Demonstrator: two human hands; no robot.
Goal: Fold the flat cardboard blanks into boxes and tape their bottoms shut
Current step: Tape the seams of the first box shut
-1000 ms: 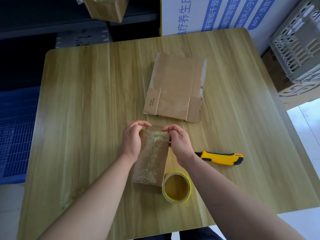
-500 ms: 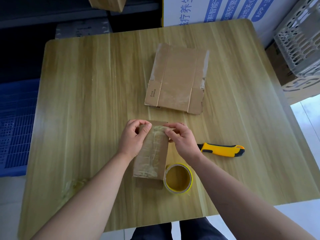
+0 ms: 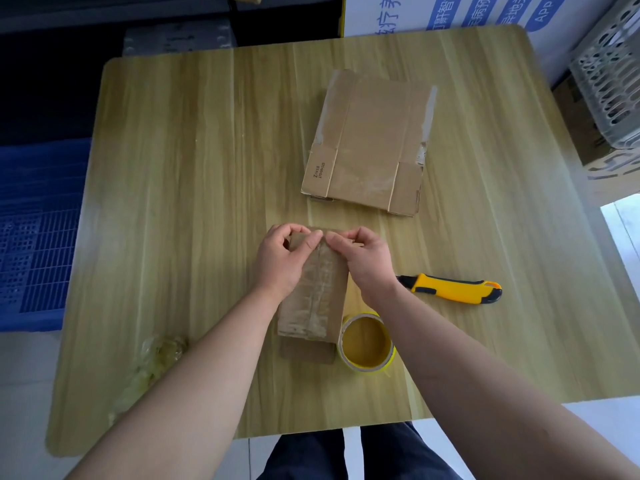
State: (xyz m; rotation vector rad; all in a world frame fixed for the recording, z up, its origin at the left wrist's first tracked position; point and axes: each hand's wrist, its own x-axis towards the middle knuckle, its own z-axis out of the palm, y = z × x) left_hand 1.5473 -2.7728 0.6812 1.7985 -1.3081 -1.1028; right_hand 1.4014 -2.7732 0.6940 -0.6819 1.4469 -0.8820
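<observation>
You can read "APP" on a blue stripe of the white carton [image 3: 381, 15]; the flat cardboard blank [image 3: 370, 143] shows "Z" beside tiny unreadable digits
</observation>
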